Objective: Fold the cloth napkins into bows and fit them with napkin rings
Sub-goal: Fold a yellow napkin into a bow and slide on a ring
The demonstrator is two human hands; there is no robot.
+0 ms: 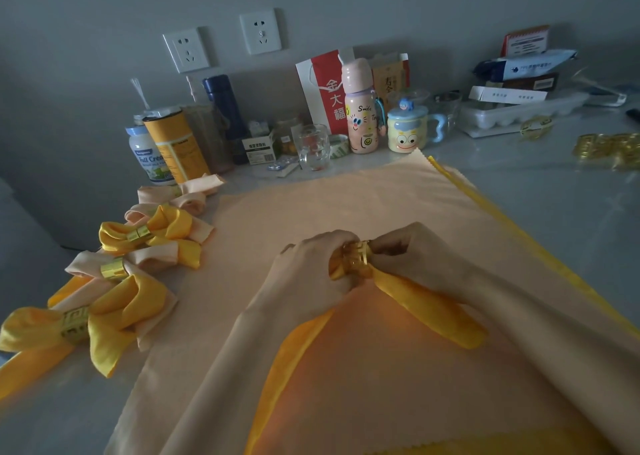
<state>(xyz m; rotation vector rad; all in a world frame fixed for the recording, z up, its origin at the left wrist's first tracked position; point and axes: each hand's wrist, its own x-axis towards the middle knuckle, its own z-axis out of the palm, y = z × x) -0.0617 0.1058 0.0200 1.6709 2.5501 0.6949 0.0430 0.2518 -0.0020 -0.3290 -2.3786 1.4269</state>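
Ring step, I judge: left hand grips the yellow napkin in curled fingers, right hand seems to pinch the gold napkin ring; next, slide it to the middle.

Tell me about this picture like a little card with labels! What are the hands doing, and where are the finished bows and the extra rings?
left hand: grips the bunched yellow napkin beside the ring
right hand: holds the gold ring on the napkin
finished bows: piled on the left side of the table
spare rings: far right of the table
underneath: a peach cloth spread flat
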